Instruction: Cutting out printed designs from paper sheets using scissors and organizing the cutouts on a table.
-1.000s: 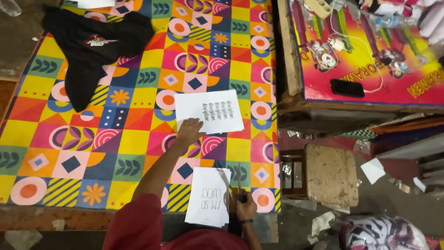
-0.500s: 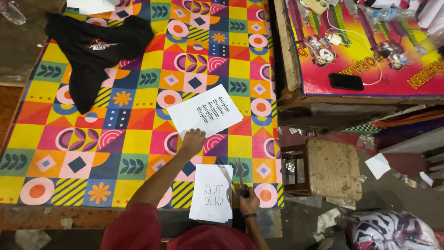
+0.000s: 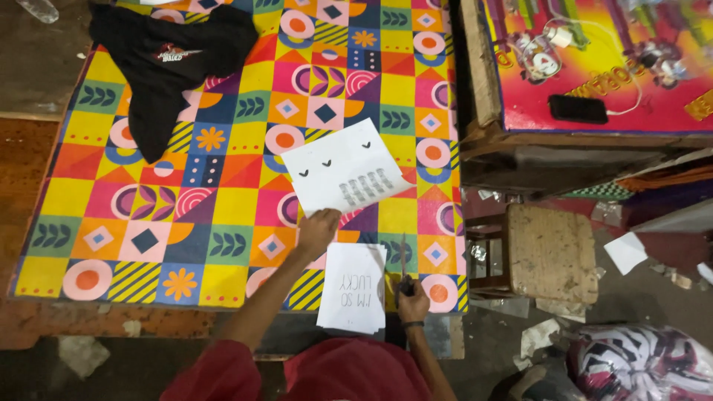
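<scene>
Two white sheets lie on the patterned tabletop [image 3: 111,193]. Left hand [image 3: 318,229] pinches the upper sheet [image 3: 343,174] by its near edge; right hand [image 3: 413,301], fist closed around a thin tool [image 3: 403,258], sits beside the lower sheet [image 3: 353,286].

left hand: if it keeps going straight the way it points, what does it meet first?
The left hand already touches the near edge of the white printed sheet. Going straight on, up the patterned cloth, it would run across that sheet first. Beyond it, only cloth shows.
</scene>
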